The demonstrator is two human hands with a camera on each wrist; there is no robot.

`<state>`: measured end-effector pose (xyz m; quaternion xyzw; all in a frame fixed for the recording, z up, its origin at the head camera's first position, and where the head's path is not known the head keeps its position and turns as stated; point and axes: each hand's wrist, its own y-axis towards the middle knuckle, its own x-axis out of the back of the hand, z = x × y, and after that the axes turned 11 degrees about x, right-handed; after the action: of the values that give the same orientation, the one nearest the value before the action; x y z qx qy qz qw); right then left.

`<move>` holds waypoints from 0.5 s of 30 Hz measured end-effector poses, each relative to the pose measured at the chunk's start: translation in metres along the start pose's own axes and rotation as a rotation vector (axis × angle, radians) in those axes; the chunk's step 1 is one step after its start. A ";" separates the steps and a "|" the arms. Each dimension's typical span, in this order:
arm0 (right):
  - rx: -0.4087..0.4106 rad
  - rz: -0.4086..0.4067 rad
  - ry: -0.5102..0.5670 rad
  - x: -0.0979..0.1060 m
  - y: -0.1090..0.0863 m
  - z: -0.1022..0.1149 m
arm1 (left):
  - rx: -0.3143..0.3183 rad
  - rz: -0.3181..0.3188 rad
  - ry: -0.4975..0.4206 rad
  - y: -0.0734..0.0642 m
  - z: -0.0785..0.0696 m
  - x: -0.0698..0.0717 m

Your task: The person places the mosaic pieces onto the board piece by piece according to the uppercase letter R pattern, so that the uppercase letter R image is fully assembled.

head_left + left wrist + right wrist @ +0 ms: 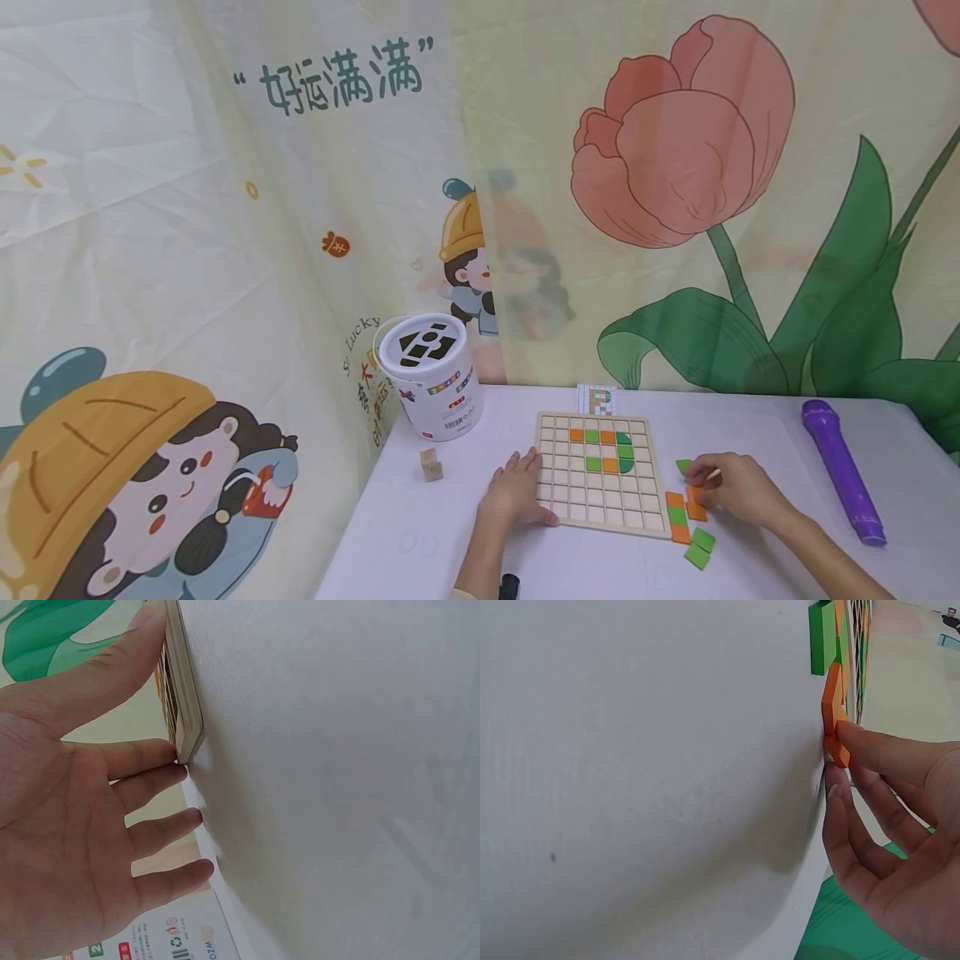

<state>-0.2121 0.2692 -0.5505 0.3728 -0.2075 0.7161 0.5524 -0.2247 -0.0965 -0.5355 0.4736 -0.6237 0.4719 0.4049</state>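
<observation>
A wooden grid board (652,504) lies on the table, with orange, green and rounded green tiles set in its upper cells. My left hand (512,493) rests at the board's left side, thumb and fingertips touching its edge; in the left wrist view the fingers are spread and fairly straight. Right of the board, my right hand (738,492) pinches an orange tile (838,752) between thumb and fingers, low over the table. Other orange tiles (680,534) and green tiles (703,539) lie close by, and a green piece (683,467) sits just beyond the fingertips.
A pattern card (597,399) stands behind the board. At the back left is a white bucket (442,400) with a shape-cut lid, and small wooden blocks (431,465) before it. A purple microphone (843,471) lies far right. A black object (509,586) shows at the front.
</observation>
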 end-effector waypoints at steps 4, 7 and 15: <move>-0.004 -0.005 0.012 0.002 0.000 0.000 | 0.002 0.008 -0.004 0.001 0.000 -0.001; 0.003 -0.019 0.035 0.004 0.000 -0.002 | 0.003 0.014 -0.005 0.001 0.000 -0.001; -0.001 -0.057 0.108 0.003 0.007 -0.006 | 0.009 0.018 -0.017 0.000 0.000 0.002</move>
<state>-0.2206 0.2736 -0.5517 0.3390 -0.1669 0.7192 0.5831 -0.2248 -0.0967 -0.5339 0.4740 -0.6292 0.4742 0.3931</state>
